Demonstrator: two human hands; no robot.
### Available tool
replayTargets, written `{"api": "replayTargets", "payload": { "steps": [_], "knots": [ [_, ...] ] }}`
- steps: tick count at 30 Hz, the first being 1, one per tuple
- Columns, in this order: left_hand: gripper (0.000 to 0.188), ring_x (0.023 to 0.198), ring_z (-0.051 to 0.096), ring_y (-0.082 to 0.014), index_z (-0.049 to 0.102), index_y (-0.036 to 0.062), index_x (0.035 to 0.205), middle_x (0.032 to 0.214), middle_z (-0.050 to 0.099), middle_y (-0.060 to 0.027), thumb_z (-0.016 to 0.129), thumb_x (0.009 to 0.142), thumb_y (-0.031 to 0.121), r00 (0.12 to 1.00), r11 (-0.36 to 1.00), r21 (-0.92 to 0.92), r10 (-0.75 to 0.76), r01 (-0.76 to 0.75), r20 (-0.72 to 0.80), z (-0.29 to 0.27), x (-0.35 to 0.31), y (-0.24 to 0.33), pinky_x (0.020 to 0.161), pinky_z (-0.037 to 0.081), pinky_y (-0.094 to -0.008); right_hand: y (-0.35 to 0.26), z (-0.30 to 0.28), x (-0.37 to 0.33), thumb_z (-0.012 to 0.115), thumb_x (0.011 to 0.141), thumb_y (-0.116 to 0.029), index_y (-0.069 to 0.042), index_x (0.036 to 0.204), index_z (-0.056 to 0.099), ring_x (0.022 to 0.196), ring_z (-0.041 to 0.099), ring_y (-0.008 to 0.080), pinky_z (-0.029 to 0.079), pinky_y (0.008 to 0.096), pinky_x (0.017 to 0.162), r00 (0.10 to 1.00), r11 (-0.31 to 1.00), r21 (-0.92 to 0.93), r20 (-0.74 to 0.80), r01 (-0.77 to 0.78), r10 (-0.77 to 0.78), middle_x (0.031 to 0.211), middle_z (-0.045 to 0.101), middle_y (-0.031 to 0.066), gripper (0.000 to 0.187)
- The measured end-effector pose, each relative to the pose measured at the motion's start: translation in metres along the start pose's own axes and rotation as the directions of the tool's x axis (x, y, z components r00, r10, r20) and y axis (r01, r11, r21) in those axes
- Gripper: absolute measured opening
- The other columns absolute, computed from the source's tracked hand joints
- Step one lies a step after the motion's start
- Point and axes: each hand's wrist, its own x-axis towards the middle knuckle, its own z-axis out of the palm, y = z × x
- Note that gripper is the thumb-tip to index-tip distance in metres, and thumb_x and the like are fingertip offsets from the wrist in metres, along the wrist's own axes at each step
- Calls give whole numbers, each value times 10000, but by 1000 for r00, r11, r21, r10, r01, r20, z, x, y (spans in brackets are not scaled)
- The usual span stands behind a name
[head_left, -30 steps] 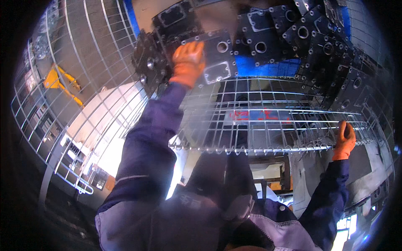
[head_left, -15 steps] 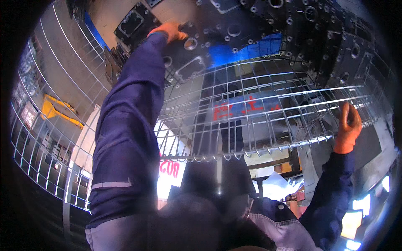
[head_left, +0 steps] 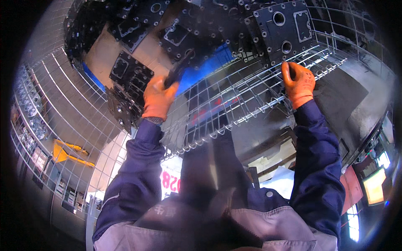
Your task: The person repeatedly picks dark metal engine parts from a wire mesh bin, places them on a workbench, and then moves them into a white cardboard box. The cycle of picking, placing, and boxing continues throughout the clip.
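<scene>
My left hand (head_left: 158, 99), in an orange glove, is closed round the edge of a dark metal plate (head_left: 181, 69). That plate is tilted nearly edge-on and smeared by motion. My right hand (head_left: 299, 85), also gloved in orange, is at the front edge of the wire mesh (head_left: 234, 100), its thumb and fingers curled together. Just beyond its fingertips stands a black metal plate (head_left: 272, 39) with round holes and a rectangular outline. What the right fingers hold, if anything, is hidden.
Several more black plates (head_left: 130, 29) lie in the wire cage on brown board (head_left: 104, 52). A mesh wall (head_left: 63, 113) rises at the left, with a yellow metal part (head_left: 69, 152) beyond it. Blue material (head_left: 209, 65) shows under the plates.
My left hand has drawn back from the far plates toward me and now has a tilted plate in it. The view has turned; my right hand appears further left and higher, still curled.
</scene>
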Motion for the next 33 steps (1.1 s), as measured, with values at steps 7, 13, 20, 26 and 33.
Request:
{"api": "replayTargets", "payload": {
  "steps": [7,13,20,26,33],
  "knots": [
    [298,655,617,-119,679,-28,941,770,687,-81,753,822,235,978,779,-592,161,-208,-132,-71,-3,164,626,513,-316,4,-3,-6,636,903,-285,-79,631,592,573,575,375,409,483,561,974,979,51,-128,196,-188,588,583,142,344],
    [335,770,650,-173,685,3,1013,857,701,-97,753,806,257,989,484,-864,113,-140,-96,-8,58,248,716,533,-331,8,4,-8,643,895,-230,-99,662,608,579,577,356,418,482,569,938,963,-26,-217,270,-269,600,595,125,269],
    [500,955,684,-373,676,-5,1034,1018,694,-221,754,775,416,989,933,-359,31,24,148,89,113,252,865,536,-428,13,4,-6,589,933,-200,-84,617,539,548,552,363,383,480,536,949,948,-55,-37,312,-314,574,562,138,340],
    [443,921,680,-379,676,7,1058,1003,689,-241,706,789,358,981,976,-202,-38,78,192,101,82,115,822,518,-453,15,5,-6,561,948,-139,-73,679,557,581,557,348,393,445,539,951,951,16,-1,308,-308,629,570,133,277],
    [537,1100,608,-382,667,22,1157,1113,660,-260,617,828,444,845,883,-117,-386,455,371,143,34,-103,936,477,-439,2,2,-2,549,966,-164,-28,660,582,516,530,321,368,430,510,988,989,27,54,144,-145,582,564,138,336]
  ]
}}
